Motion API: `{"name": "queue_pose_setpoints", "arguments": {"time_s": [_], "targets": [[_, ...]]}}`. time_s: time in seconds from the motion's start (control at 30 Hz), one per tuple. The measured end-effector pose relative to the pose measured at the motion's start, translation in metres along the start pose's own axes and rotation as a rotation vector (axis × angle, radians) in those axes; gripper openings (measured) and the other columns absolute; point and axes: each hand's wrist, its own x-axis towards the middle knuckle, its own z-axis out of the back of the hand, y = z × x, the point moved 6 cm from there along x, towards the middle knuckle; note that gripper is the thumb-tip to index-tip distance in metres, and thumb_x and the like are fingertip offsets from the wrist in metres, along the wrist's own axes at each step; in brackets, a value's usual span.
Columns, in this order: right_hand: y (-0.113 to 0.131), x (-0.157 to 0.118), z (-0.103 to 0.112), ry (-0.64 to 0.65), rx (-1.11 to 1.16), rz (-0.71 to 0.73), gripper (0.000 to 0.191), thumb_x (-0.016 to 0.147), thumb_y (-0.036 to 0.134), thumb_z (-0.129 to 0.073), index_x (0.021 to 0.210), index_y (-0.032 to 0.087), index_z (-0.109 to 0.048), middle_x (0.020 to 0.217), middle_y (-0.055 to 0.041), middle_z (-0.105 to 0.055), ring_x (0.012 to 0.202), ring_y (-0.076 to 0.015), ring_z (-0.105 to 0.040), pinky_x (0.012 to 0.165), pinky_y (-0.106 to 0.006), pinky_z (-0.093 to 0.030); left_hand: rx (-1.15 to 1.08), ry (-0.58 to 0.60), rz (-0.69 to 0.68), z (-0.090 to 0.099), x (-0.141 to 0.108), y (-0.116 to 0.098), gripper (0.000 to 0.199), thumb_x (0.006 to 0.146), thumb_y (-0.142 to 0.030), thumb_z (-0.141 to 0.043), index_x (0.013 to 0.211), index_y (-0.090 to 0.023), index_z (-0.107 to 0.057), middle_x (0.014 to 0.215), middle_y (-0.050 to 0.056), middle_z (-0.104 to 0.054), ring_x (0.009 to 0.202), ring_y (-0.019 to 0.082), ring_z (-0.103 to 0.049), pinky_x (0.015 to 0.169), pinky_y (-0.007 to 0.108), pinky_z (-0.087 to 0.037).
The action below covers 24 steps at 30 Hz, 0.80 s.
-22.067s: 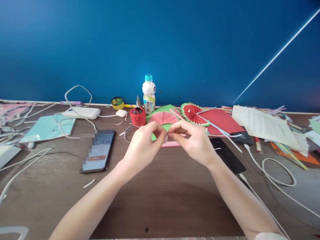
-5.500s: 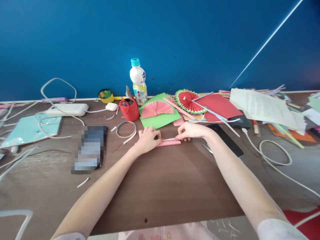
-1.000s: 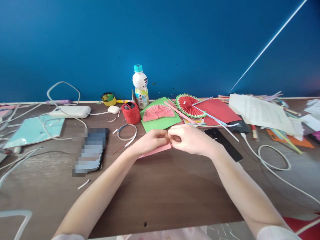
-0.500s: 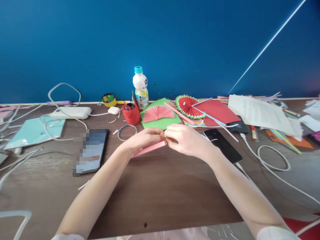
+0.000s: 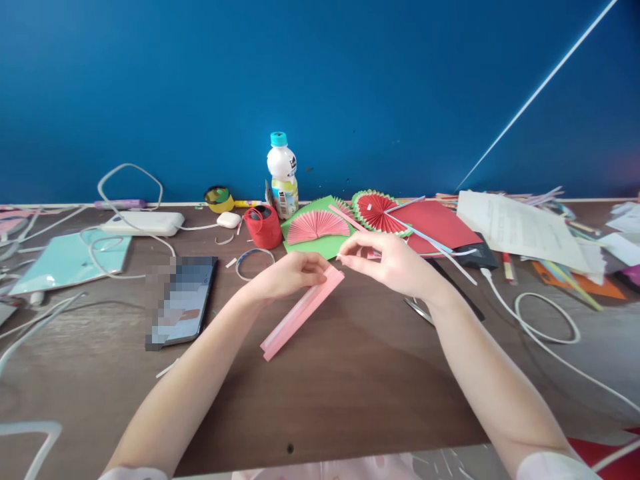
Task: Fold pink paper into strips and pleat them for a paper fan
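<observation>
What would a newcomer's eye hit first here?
Likely the blue wall across the top and the white, turquoise-capped plastic bottle standing before it. Then the red pleated paper fan with green-and-white edging, right of centre. Mid-picture, the left hand holds a folded pink paper strip.

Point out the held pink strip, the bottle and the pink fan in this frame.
Held pink strip [image 5: 303, 314], head view: middle of its length.
Bottle [image 5: 283, 171], head view: white upper body.
Pink fan [image 5: 319, 226], head view: middle of its pleats.
</observation>
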Motion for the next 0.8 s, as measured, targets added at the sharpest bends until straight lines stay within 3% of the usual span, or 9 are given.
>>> {"name": "queue_pose_setpoints", "arguments": {"time_s": [0.13,0.27,0.5,0.8], "targets": [[0.0,0.0,-0.007,0.097,-0.005,-0.003,0.014,0.082,0.028,-0.053,0.087,0.02,-0.062,0.087,-0.0015,-0.064,0.079,-0.0137,-0.056,0.073,-0.027,-0.041,0.064,-0.115,0.01,0.005,-0.001,0.001,0.021,0.07,-0.03,-0.056,0.083,-0.015,-0.062,0.063,-0.003,-0.056,0.06,0.01,-0.05,0.058,0.023,-0.035],[-0.004,0.0,-0.013,0.182,-0.074,-0.058,0.016,0.082,0.029,-0.051,0.084,0.019,-0.064,0.083,-0.0008,-0.065,0.07,-0.0128,-0.054,0.066,-0.025,-0.039,0.108,-0.188,0.01,0.008,-0.002,-0.001,0.023,0.07,-0.03,-0.054,0.085,-0.015,-0.063,0.07,-0.001,-0.062,0.065,0.012,-0.055,0.06,0.024,-0.038],[-0.013,0.001,-0.022,0.247,-0.19,-0.089,0.016,0.082,0.025,-0.047,0.088,0.019,-0.062,0.076,-0.0011,-0.064,0.064,-0.0127,-0.053,0.058,-0.024,-0.035,0.08,-0.157,-0.024,0.0,0.0,-0.003,0.02,0.07,-0.028,-0.055,0.083,-0.016,-0.064,0.08,0.002,-0.068,0.076,0.015,-0.061,0.068,0.025,-0.044],[-0.013,0.002,-0.025,0.201,-0.359,-0.071,0.013,0.082,0.022,-0.046,0.078,0.019,-0.058,0.069,-0.0007,-0.062,0.058,-0.011,-0.049,0.053,-0.023,-0.029,0.065,-0.15,-0.04,-0.004,-0.001,-0.005,0.02,0.072,-0.026,-0.055,0.085,-0.016,-0.066,0.084,0.003,-0.069,0.08,0.016,-0.062,0.072,0.026,-0.046]]}}
